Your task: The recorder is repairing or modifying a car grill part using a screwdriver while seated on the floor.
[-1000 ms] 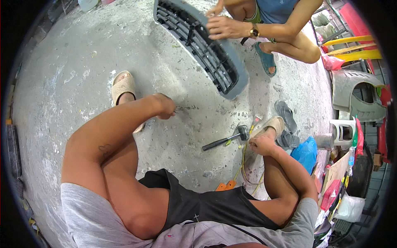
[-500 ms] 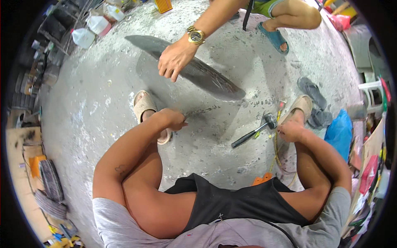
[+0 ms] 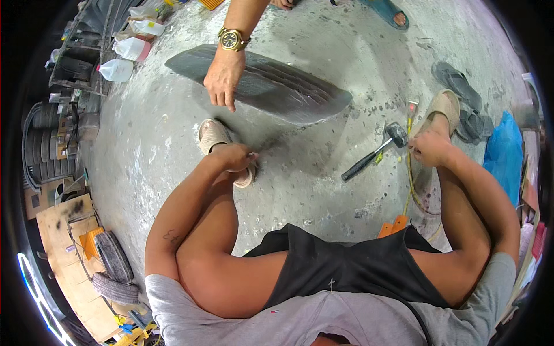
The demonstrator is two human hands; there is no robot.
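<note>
My left hand (image 3: 235,157) rests by my left knee, fingers curled in; whatever they hold, if anything, is hidden. By my right knee, my right hand (image 3: 428,148) is also closed, beside a thin yellow hose (image 3: 411,184); its grip is hidden. A black-headed mallet (image 3: 360,166) lies on the floor between my feet, nearer my right hand. Ahead is a long dark grey piece with lengthwise grooves (image 3: 283,86), like tyre tread. Another person's hand (image 3: 226,78), wearing a gold watch, hangs in front of it, index finger pointing down; I cannot tell whether it touches.
Plastic jugs (image 3: 116,70) stand at the far left. Tyres (image 3: 113,256) lie by a wooden board (image 3: 63,230) at left. Dark flip-flops (image 3: 456,83) and a blue plastic bag (image 3: 503,153) are at right. An orange object (image 3: 392,226) lies near my shorts.
The view has shifted, so the floor things sit differently in it. The other person's hand now points downward, and more of the grooved piece's face shows. My hands stay by my knees.
</note>
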